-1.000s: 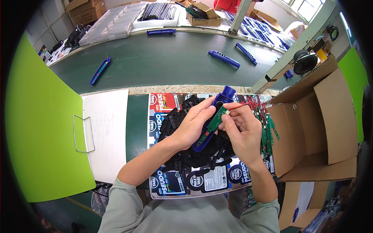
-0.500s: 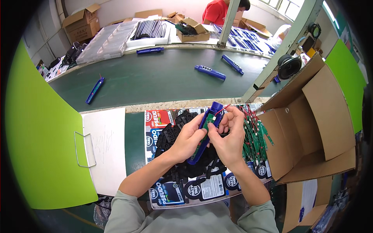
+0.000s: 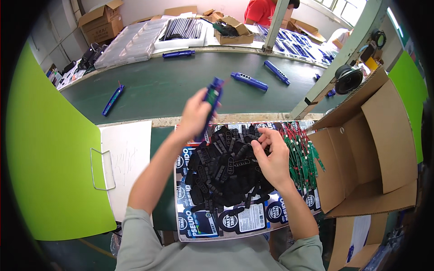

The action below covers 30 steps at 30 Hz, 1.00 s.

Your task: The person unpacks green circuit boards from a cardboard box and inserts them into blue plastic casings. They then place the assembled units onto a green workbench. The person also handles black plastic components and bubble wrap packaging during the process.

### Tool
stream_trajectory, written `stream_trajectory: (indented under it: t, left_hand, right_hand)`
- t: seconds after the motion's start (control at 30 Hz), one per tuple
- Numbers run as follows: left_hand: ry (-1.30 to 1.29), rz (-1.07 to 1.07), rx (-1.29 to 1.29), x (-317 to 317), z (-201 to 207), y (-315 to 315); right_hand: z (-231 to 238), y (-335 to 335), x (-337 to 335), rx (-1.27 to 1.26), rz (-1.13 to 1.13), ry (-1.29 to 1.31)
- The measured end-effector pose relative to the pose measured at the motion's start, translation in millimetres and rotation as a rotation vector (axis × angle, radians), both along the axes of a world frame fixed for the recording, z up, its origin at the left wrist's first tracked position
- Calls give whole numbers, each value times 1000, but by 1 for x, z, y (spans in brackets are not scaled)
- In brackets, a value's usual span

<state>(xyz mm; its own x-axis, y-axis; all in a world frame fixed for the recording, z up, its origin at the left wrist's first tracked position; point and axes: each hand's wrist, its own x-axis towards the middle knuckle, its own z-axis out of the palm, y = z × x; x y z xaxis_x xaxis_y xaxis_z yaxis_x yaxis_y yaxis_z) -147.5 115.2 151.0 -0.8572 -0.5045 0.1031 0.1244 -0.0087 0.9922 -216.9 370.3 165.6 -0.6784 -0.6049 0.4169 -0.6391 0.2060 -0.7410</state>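
My left hand [image 3: 195, 114] is raised over the near edge of the green belt and grips a long blue housing [image 3: 211, 98] with a green board in it, held almost upright. My right hand [image 3: 270, 154] is lower, fingers curled down onto a pile of small black rubber parts [image 3: 224, 174] that lies on a printed sheet [image 3: 212, 224]. Whether its fingers pinch one of the black parts I cannot tell. A bundle of green circuit boards with red wires [image 3: 302, 157] lies just right of that hand.
Several blue housings [image 3: 249, 81] lie spread on the green belt [image 3: 158, 88]. An open cardboard box [image 3: 367, 149] stands at the right, a white clipboard sheet [image 3: 126, 158] and a lime-green panel [image 3: 45, 158] at the left. A person in red [image 3: 264, 10] works at the far side.
My left hand has lifted the blue housing up and away toward the belt. My right hand let go of it and dropped onto the pile of black parts.
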Motion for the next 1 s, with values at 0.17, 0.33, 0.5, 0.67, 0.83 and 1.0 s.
stream_trajectory:
  t: [0.17, 0.33, 0.5, 0.67, 0.83, 1.0]
  left_hand:
    - [-261, 252, -411, -37, -46, -130]
    - [-301, 352, -868, -64, -93, -198]
    - [-610, 195, -987, -83, -109, -199]
    - [-700, 118, -928, -67, -98, -228]
    - [-506, 505, -1100, -93, -98, -291]
    - [-774, 610, -1436, -139, -99, -327]
  right_hand:
    - [-13, -12, -4, 226, 121, 301]
    - [-16, -47, -14, 276, 257, 392]
    - [-12, -53, -26, 396, 373, 340]
    - [-8, -56, -35, 429, 472, 208]
    - [-8, -59, -43, 473, 541, 57]
    - [10, -60, -47, 550, 526, 12]
